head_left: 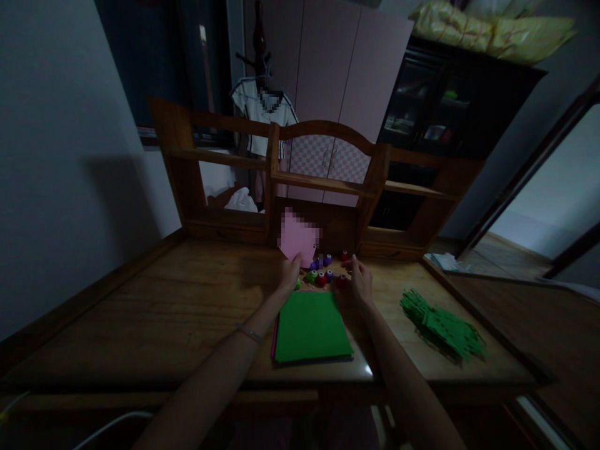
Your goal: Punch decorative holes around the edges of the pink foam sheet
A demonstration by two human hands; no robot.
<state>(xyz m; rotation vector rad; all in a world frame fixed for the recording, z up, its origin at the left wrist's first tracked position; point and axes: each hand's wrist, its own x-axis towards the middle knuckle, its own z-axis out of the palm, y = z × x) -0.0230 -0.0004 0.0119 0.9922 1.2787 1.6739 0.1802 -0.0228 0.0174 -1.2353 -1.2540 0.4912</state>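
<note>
My left hand (291,272) is closed on a sheet of pink paper (300,244), held up over the far part of the desk; part of the sheet is blurred out. My right hand (360,281) is at the right of a cluster of small rounded things with white tops, perhaps craft punches. Its fingers look apart, near a red punch-like piece (342,282). A green one (312,276), another red one (321,279) and a purple one (327,259) sit between my hands. Closer to me lies a stack of coloured paper with a green sheet (312,328) on top.
A pile of cut green paper (443,325) lies at the right of the wooden desk (187,300). A wooden shelf unit (323,182) rises along the desk's back edge. Another red piece (344,255) stands farther back. A white cable (112,425) hangs at the lower left.
</note>
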